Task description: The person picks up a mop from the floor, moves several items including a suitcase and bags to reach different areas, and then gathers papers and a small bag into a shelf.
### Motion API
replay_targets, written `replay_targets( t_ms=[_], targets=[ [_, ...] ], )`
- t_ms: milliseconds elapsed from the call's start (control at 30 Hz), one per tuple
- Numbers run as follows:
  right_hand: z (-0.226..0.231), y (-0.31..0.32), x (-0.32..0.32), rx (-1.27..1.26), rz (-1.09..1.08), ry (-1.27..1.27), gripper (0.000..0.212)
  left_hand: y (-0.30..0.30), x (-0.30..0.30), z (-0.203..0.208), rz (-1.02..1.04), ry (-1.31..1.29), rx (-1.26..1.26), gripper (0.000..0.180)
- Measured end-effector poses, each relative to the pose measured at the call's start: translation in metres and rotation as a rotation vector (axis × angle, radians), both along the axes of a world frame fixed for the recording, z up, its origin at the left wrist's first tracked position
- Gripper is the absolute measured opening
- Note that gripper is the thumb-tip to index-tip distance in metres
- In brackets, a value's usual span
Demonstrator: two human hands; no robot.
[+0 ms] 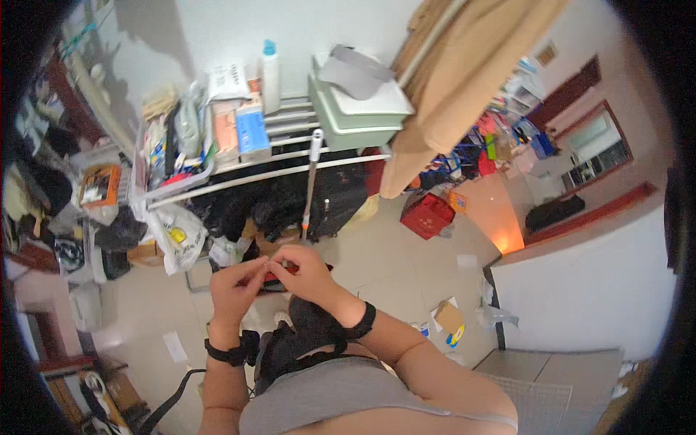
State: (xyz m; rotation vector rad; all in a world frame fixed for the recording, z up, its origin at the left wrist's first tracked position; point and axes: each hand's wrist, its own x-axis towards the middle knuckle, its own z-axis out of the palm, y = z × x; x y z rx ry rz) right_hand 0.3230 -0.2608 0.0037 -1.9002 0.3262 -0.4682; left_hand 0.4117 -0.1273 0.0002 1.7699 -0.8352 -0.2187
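Note:
My left hand (235, 288) and my right hand (310, 274) meet in front of my body, fingertips close together. Both are closed in a pinch, thumbs against bent fingers. Whatever lies between the fingertips is too small or hidden to make out. Below and behind them shows a red and black object (274, 284), mostly covered by the hands; its kind is unclear. Just beyond my right hand a pole (312, 185) with a white grip leans against the rack. Each wrist wears a black band.
Ahead stands a white metal rack (283, 168) with a clear bin (138, 170), boxes, a white bottle (270, 76) and a green storage box (359, 119). A white plastic bag (177, 235) hangs at its left. Right of it, a red bag (428, 215) sits on the tiled floor.

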Motion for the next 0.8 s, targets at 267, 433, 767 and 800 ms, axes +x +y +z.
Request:
replay_targets(
  t_ms=[267,433,767,800],
  targets=[
    [0.009,-0.040,-0.084,-0.215,-0.169,-0.090,0.016,-0.060,-0.047,0.006,-0.278,0.079,0.170,0.010],
    [0.030,-0.072,-0.133,-0.144,-0.374,0.395,0.038,-0.113,-0.076,0.006,-0.331,0.222,0.033,0.011],
    [-0.019,-0.222,-0.200,0.003,-0.301,0.305,0.026,-0.261,-0.090,-0.033,-0.471,0.469,-0.058,0.025],
    [-0.029,-0.242,-0.203,0.009,-0.317,0.190,0.025,-0.277,-0.086,-0.034,-0.456,0.488,0.009,0.026]
  ],
)
